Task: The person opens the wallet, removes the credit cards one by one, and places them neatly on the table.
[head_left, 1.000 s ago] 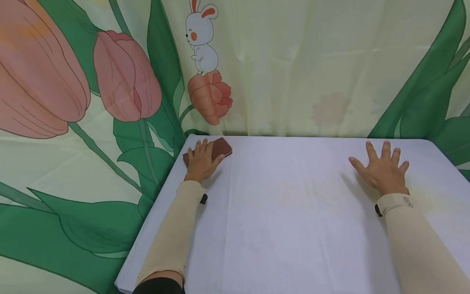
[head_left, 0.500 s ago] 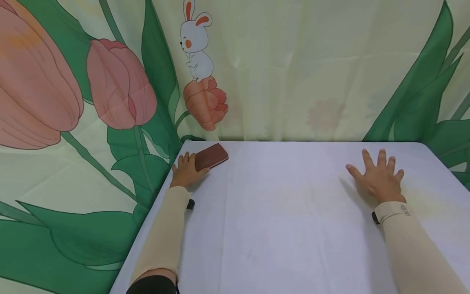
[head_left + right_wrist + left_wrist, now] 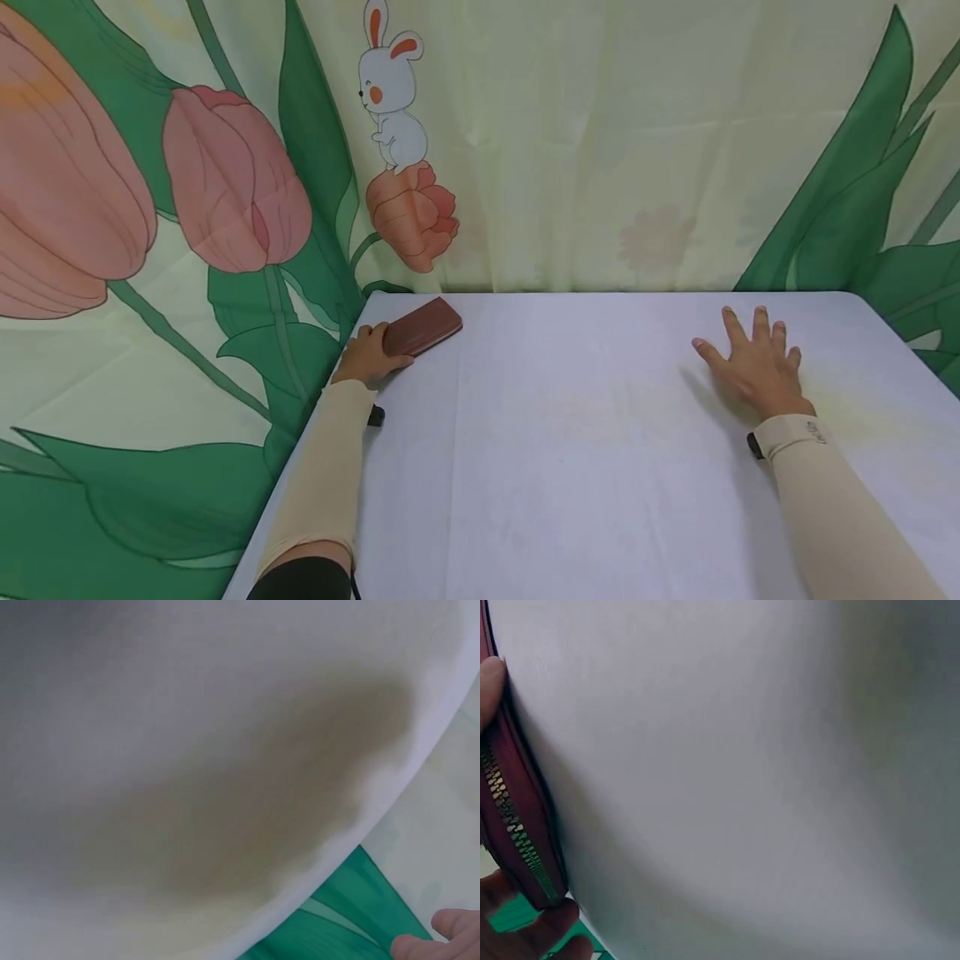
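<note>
A brown zip wallet (image 3: 423, 326) lies at the far left corner of the white table. My left hand (image 3: 367, 353) holds its left end, the thumb along the near edge and the fingers at the far side. In the left wrist view the toothed zip of the wallet (image 3: 526, 817) faces the camera, between the thumb (image 3: 489, 686) and the curled fingertips (image 3: 551, 926). Far off to the right, my right hand (image 3: 757, 371) is spread over the table, palm down, holding nothing. Only a few of its fingertips (image 3: 442, 937) show in the right wrist view.
The white table (image 3: 570, 467) has rounded far corners. Behind it hangs a pale curtain (image 3: 570, 150) printed with tulips, leaves and a rabbit, close along the table's back and left edges.
My left hand has slid from on top of the wallet to its left end and now grips it there. The right hand stays spread. The head view has shifted slightly.
</note>
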{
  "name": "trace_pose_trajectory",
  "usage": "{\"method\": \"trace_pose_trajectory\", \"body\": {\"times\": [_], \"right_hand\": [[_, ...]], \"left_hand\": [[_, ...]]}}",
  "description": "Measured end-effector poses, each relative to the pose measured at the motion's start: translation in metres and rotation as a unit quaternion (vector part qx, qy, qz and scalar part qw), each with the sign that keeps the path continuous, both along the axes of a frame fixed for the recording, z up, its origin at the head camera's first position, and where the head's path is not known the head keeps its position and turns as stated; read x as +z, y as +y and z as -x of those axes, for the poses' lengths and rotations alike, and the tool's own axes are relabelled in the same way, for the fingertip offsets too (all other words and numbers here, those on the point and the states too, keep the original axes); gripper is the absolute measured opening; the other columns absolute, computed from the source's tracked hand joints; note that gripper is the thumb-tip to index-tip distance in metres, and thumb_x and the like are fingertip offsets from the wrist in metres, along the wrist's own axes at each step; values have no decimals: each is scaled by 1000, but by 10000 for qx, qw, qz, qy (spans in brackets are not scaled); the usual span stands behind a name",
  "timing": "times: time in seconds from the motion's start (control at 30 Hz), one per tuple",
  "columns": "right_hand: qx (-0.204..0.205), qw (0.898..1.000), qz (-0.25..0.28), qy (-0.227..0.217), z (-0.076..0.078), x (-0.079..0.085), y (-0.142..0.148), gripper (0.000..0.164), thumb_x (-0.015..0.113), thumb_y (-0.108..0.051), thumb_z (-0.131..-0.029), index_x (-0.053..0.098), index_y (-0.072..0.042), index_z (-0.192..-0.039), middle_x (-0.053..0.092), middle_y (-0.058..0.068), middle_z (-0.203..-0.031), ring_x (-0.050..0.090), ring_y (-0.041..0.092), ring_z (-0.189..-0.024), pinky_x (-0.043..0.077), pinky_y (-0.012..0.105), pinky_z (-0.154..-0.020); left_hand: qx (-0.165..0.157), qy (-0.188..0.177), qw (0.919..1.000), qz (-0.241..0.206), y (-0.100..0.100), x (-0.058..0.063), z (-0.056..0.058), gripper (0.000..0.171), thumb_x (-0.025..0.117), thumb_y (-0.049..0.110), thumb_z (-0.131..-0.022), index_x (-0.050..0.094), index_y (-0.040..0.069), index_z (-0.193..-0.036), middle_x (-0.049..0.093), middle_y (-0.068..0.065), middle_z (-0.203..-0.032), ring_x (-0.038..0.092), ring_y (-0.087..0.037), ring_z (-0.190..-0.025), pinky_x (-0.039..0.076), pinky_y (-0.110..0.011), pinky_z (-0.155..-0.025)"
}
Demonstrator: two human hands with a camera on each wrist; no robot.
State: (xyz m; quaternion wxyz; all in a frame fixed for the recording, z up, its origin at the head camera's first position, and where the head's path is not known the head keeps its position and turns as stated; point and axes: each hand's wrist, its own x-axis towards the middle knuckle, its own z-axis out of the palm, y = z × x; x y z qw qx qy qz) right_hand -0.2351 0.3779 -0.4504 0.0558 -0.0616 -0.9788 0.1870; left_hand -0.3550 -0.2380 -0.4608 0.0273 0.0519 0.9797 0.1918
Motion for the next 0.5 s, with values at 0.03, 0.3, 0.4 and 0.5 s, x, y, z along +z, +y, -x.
{"method": "trace_pose_trajectory", "body": {"times": [0.03,0.3,0.4,0.5], "right_hand": [[24,10000,16,7,1,0,-1,95,32,-72,-102,4,-9,-167,-13,42,-163,-8,71,-144,3,89,-105],[201,9997,132,0,6,1,-11,96,35,-72,-102,6,-9,-168,-12,41,-164,-7,71,-145,4,88,-106],[283,9995,139,-4,9,1,-16,96,36,-72,-102,6,-9,-168,-12,41,-164,-5,70,-146,5,87,-106],[361,9993,102,5,12,1,-23,96,37,-72,-102,7,-9,-168,-10,41,-164,-3,70,-146,7,87,-106]], "left_hand": [[34,20,10000,-5,2,1,0,99,79,58,-86,38,0,-155,43,-32,-142,49,-51,-123,50,-65,-98],[-42,22,9996,-285,23,0,1,99,78,62,-83,42,0,-151,46,-25,-130,49,-41,-117,51,-57,-96],[-198,44,9993,-319,35,1,1,99,78,63,-83,43,1,-152,46,-25,-132,49,-40,-119,50,-56,-99],[-400,51,9987,-303,50,3,0,99,78,64,-82,44,4,-153,47,-23,-133,49,-38,-119,49,-53,-101]]}}
